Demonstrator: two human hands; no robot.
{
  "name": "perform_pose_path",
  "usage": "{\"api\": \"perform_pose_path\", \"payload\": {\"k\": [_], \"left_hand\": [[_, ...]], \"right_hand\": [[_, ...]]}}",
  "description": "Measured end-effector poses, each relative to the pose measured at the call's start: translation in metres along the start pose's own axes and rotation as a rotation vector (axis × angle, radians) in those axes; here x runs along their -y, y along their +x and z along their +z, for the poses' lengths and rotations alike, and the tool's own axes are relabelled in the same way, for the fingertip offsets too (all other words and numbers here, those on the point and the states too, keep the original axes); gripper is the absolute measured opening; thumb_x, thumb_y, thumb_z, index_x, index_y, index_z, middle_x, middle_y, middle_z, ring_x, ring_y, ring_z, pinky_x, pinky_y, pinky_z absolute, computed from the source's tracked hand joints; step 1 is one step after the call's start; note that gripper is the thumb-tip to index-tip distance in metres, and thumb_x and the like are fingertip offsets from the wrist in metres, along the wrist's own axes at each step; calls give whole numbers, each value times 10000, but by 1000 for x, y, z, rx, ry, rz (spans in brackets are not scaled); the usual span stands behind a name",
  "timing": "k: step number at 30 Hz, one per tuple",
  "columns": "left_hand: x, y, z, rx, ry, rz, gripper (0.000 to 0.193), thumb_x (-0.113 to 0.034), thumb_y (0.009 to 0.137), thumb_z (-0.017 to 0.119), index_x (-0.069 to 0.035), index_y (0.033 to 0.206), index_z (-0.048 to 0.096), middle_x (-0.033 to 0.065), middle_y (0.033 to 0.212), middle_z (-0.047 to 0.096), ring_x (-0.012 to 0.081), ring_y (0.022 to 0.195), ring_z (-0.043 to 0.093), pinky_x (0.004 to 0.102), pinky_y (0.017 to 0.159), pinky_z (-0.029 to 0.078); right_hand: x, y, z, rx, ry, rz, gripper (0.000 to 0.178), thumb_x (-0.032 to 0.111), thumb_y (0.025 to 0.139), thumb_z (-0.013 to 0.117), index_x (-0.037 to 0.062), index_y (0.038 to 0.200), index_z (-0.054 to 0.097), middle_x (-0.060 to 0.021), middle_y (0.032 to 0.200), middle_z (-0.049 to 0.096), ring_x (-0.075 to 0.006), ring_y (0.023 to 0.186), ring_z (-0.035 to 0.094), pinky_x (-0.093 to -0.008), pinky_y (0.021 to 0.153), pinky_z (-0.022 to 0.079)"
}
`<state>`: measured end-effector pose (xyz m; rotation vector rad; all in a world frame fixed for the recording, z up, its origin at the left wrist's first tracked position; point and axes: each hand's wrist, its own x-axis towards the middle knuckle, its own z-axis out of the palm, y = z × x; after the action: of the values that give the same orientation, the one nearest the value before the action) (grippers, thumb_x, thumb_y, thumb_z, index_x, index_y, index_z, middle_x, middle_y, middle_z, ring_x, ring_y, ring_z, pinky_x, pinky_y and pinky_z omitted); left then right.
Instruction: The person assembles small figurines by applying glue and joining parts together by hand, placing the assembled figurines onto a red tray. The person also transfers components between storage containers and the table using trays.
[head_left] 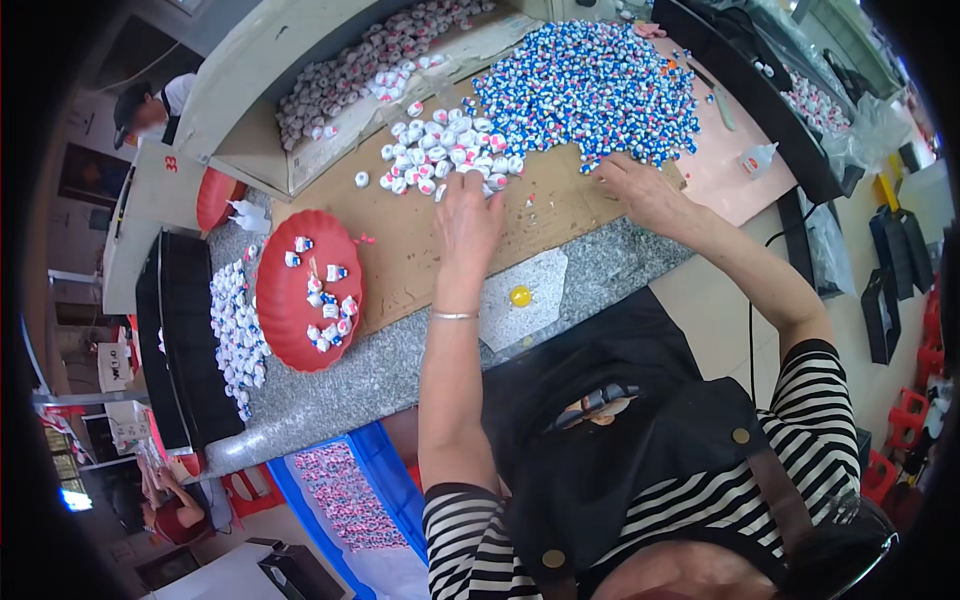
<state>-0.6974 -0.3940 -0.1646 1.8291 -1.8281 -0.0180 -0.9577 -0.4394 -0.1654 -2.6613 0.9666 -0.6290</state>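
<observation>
My left hand (468, 222) reaches to the near edge of a pile of small round white pieces with pink marks (440, 150). Its fingers are bent down and closed among the nearest pieces, and whatever they grip is hidden beneath them. At the near edge of a large heap of small blue-and-white pieces (590, 85), my right hand (640, 192) has its fingertips curled together; what lies between them is too small to make out. To the left, a red scalloped tray (275, 300) holds several figures made of white and blue parts.
Brown cardboard (400, 270) covers part of the grey speckled worktop (310, 400). Near me lies a pale sheet with a yellow round thing (520, 296). Small white figures (232, 330) cluster left of the tray. A small white bottle (758, 158) stands right; a blue crate (385, 470) is below.
</observation>
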Motion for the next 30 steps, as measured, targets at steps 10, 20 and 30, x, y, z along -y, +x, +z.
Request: {"api": "perform_pose_path", "payload": {"k": [10,20,30], "left_hand": [[16,-52,-34,153,-1634,-486,254,-23,917,510,33,1163,539,93,1062,602,170,977,605,293,864,517],[0,-165,-35,-2,-2102,-639,345,-9,888,558,-42,1229,518,132,1100,599,177,954,609,283,859,508],[2,-179,-56,-7,-1721,-663,321,16,865,575,-22,1182,544,105,1122,584,161,945,597,263,840,495]], "right_hand": [[25,20,6,241,-78,-18,124,114,782,635,36,874,606,-135,857,565,-332,770,606,-431,643,478],[21,23,17,171,23,-92,141,78,764,644,46,900,667,-132,813,607,-325,768,609,-401,647,481],[103,9,20,195,203,-255,168,39,745,646,0,908,628,-136,792,612,-320,720,610,-392,620,495]]}}
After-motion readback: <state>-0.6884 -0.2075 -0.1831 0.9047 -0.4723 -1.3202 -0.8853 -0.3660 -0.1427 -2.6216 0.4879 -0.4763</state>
